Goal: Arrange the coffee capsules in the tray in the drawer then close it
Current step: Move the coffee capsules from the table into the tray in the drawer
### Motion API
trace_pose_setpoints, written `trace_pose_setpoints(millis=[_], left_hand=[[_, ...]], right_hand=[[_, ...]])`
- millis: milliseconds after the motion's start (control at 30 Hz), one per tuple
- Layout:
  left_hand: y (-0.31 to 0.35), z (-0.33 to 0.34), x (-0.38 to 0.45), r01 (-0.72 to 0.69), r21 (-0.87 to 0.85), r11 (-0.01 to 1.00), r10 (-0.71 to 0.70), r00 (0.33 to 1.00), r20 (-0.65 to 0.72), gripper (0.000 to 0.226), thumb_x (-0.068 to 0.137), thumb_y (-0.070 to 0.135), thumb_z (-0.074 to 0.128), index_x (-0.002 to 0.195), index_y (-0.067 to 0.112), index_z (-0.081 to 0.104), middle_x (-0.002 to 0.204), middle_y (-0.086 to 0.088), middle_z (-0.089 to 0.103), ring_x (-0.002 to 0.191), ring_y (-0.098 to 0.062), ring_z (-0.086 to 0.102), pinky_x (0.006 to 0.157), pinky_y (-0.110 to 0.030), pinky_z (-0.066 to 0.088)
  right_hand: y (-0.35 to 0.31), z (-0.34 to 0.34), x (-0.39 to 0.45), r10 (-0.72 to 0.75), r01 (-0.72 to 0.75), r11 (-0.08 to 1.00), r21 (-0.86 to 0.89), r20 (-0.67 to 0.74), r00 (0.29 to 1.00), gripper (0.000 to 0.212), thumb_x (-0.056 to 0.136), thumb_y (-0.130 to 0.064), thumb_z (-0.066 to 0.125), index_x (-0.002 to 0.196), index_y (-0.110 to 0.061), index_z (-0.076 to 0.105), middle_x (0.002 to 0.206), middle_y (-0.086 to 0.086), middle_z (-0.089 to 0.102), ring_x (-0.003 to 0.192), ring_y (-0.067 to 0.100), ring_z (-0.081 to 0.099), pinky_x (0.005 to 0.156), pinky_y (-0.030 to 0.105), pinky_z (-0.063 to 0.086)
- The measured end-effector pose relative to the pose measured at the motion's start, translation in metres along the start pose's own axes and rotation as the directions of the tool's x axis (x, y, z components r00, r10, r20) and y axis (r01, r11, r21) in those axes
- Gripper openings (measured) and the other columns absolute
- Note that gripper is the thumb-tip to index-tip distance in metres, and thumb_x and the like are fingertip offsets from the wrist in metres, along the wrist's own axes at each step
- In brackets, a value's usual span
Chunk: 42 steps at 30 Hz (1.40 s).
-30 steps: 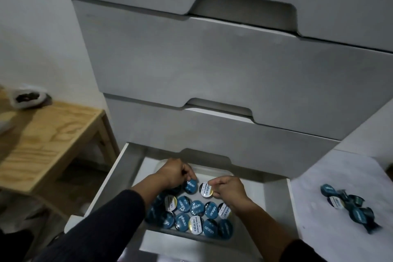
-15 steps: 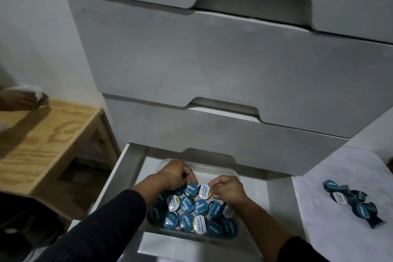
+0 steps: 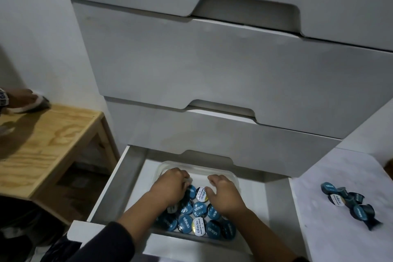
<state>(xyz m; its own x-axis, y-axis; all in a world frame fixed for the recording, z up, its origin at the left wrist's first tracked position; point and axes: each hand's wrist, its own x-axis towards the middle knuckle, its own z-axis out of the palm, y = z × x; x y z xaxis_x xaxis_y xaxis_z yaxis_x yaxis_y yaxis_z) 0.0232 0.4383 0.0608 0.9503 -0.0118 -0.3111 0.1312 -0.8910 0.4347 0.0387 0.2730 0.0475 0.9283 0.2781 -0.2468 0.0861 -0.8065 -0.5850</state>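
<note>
Capsules (image 3: 196,217) under both hands had teal-blue lids with white lettering; a few lids were white with dark print. Clear tray (image 3: 225,173) beyond the fingers, white drawer (image 3: 110,195) around it. Dark sleeve (image 3: 106,244) behind left hand (image 3: 170,187). Pale wood table (image 3: 49,140) far left.

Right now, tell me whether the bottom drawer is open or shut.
Open. The bottom drawer is pulled out, exposing the tray of capsules, with both hands inside.
</note>
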Motion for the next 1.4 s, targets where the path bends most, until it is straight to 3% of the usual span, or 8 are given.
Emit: trace_pose_setpoints(millis=[233, 333, 500, 667, 833, 1033, 1267, 1400], left_hand=[[0.033, 0.015, -0.043, 0.079, 0.070, 0.994, -0.057, 0.960, -0.275, 0.034, 0.096, 0.025, 0.038, 0.127, 0.012, 0.046, 0.129, -0.004, 0.051, 0.120, -0.018, 0.047, 0.096, -0.025, 0.039], [0.045, 0.018, -0.057, 0.056, 0.066, 0.996, -0.023, 0.908, -0.419, 0.030, 0.077, 0.026, 0.071, 0.103, 0.013, 0.065, 0.101, -0.001, 0.067, 0.094, -0.015, 0.064, 0.075, -0.021, 0.052], [0.074, 0.024, -0.066, 0.018, -0.020, 1.000, -0.025, 0.883, -0.468, 0.049, 0.098, 0.028, 0.036, 0.144, 0.015, 0.025, 0.148, -0.003, 0.033, 0.137, -0.015, 0.031, 0.112, -0.026, 0.027], [0.125, 0.034, -0.066, -0.029, -0.016, 0.999, 0.018, 0.878, -0.479, 0.051, 0.093, 0.025, 0.047, 0.142, 0.015, 0.032, 0.146, -0.007, 0.038, 0.135, -0.018, 0.036, 0.110, -0.030, 0.033], [0.199, 0.067, -0.050, -0.162, 0.019, 0.987, 0.145, 0.819, -0.555, 0.040, 0.088, 0.025, 0.042, 0.119, 0.007, 0.058, 0.115, -0.011, 0.064, 0.106, -0.024, 0.063, 0.088, -0.033, 0.052], [0.308, 0.138, -0.032, -0.223, -0.072, 0.972, 0.166, 0.872, -0.461, 0.037, 0.094, 0.020, 0.045, 0.130, 0.017, 0.050, 0.131, -0.003, 0.056, 0.120, -0.016, 0.054, 0.099, -0.025, 0.043], [0.383, 0.214, 0.009, -0.230, -0.205, 0.951, 0.168, 0.945, -0.281, 0.041, 0.096, 0.021, 0.037, 0.138, 0.022, 0.041, 0.143, 0.004, 0.043, 0.132, -0.009, 0.039, 0.109, -0.015, 0.024], [0.410, 0.243, 0.039, -0.190, -0.324, 0.927, 0.156, 0.979, -0.128, 0.028, 0.094, 0.018, 0.044, 0.115, 0.016, 0.062, 0.119, -0.005, 0.063, 0.111, -0.019, 0.058, 0.087, -0.015, 0.036]], right_hand=[[-0.014, -0.012, -0.024, -0.202, 0.161, 0.920, -0.357, -0.079, 0.976, 0.045, 0.097, -0.034, 0.034, 0.138, -0.016, 0.032, 0.143, 0.003, 0.037, 0.131, 0.017, 0.035, 0.107, 0.027, 0.028], [-0.010, -0.015, -0.035, -0.246, 0.182, 0.915, -0.359, -0.142, 0.959, 0.046, 0.096, -0.037, 0.029, 0.138, -0.017, 0.032, 0.144, 0.001, 0.037, 0.132, 0.016, 0.033, 0.108, 0.028, 0.030], [0.006, -0.028, -0.050, -0.242, 0.145, 0.931, -0.334, -0.270, 0.932, 0.047, 0.094, -0.036, 0.033, 0.136, -0.016, 0.040, 0.140, 0.003, 0.044, 0.130, 0.018, 0.041, 0.107, 0.030, 0.034], [0.037, -0.071, -0.067, -0.208, 0.129, 0.956, -0.263, -0.300, 0.931, 0.046, 0.097, -0.037, 0.030, 0.141, -0.022, 0.031, 0.148, -0.002, 0.034, 0.135, 0.012, 0.033, 0.111, 0.026, 0.027], [0.107, -0.121, -0.081, -0.320, 0.192, 0.934, -0.300, -0.474, 0.820, 0.039, 0.084, -0.033, 0.038, 0.106, -0.014, 0.066, 0.100, 0.002, 0.069, 0.088, 0.015, 0.068, 0.072, 0.021, 0.055], [0.243, -0.171, -0.091, -0.514, 0.208, 0.836, -0.508, -0.589, 0.623, 0.022, 0.083, -0.010, 0.055, 0.094, 0.004, 0.068, 0.092, 0.016, 0.071, 0.085, 0.028, 0.067, 0.072, 0.032, 0.057], [0.378, -0.202, -0.089, -0.279, 0.026, 0.876, -0.482, -0.461, 0.842, 0.029, 0.079, -0.004, 0.042, 0.091, 0.002, 0.068, 0.086, 0.017, 0.069, 0.068, 0.029, 0.064, 0.058, 0.033, 0.057], [0.417, -0.214, -0.088, -0.125, -0.012, 0.933, -0.361, -0.354, 0.927, 0.018, 0.073, 0.000, 0.066, 0.089, -0.009, 0.067, 0.081, 0.007, 0.067, 0.064, 0.018, 0.062, 0.057, 0.025, 0.056]])
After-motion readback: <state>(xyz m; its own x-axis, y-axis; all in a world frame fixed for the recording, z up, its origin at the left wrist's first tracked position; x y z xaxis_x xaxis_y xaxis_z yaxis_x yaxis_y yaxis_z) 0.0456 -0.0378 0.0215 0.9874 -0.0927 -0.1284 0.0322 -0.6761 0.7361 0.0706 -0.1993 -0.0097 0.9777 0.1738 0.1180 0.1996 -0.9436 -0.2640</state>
